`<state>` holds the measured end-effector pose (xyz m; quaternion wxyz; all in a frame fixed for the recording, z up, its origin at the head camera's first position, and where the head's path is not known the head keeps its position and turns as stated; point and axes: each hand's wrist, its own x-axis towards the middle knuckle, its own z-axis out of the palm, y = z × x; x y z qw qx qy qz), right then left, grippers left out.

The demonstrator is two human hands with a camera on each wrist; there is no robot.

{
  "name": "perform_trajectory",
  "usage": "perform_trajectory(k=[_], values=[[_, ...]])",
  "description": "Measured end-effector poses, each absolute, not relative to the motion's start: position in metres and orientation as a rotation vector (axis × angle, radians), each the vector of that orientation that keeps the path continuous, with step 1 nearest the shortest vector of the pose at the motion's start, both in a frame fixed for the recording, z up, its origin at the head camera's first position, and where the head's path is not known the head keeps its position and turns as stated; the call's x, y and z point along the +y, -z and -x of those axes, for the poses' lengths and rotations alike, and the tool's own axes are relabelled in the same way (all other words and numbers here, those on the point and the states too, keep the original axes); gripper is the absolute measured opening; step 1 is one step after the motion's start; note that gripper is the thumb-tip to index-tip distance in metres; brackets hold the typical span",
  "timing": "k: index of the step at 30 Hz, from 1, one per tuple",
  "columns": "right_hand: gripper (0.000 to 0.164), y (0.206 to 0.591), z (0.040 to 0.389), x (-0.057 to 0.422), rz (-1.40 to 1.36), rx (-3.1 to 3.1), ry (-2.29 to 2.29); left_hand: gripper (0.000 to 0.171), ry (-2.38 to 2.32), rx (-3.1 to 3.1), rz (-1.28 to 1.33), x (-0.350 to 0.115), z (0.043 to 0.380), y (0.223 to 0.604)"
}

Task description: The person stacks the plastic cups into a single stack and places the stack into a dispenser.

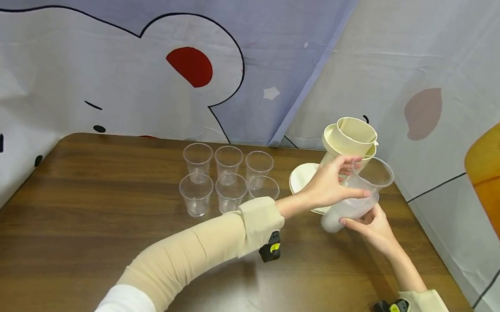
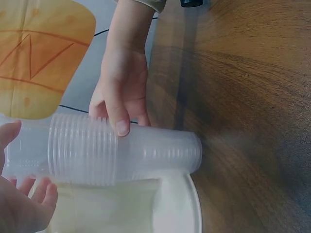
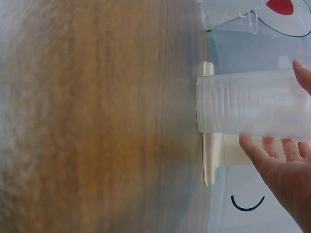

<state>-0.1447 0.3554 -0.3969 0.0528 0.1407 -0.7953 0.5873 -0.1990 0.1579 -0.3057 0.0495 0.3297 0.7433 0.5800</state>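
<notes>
My right hand [image 1: 376, 227] grips a tilted stack of nested clear plastic cups [image 2: 82, 150], thumb on one side and fingers on the other in the right wrist view. At the stack's upper end, my left hand [image 1: 333, 184] holds a clear plastic cup [image 1: 374, 173] between thumb and fingers. This cup stands out from the others, its base apparently still inside the stack. Directly behind both hands is a cream-coloured plastic stand [image 1: 350, 139] with a tubular top and round base [image 1: 301, 176], partly hidden by the left hand and cups.
Several clear cups [image 1: 196, 193] stand upright in two rows left of the stand; the left forearm partly hides the nearest right one. The brown wooden table [image 1: 95, 222] meets a printed cloth [image 1: 274, 70] at the back and right side.
</notes>
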Motion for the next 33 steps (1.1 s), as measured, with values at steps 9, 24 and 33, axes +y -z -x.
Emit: perform_trajectory(k=[9,24,33], values=[[0.066,0.396,0.145,0.355,-0.408,-2.427,-1.784,0.07,-1.717,2.293,-0.979,0.159,0.197,0.309],[0.064,0.396,0.144,0.355,-0.393,-2.433,-1.795,0.07,-1.619,2.347,-0.953,0.162,0.197,0.317],[0.065,0.398,0.144,0.357,-0.394,-2.448,-1.786,0.07,-1.578,2.377,-0.957,0.163,0.196,0.318]])
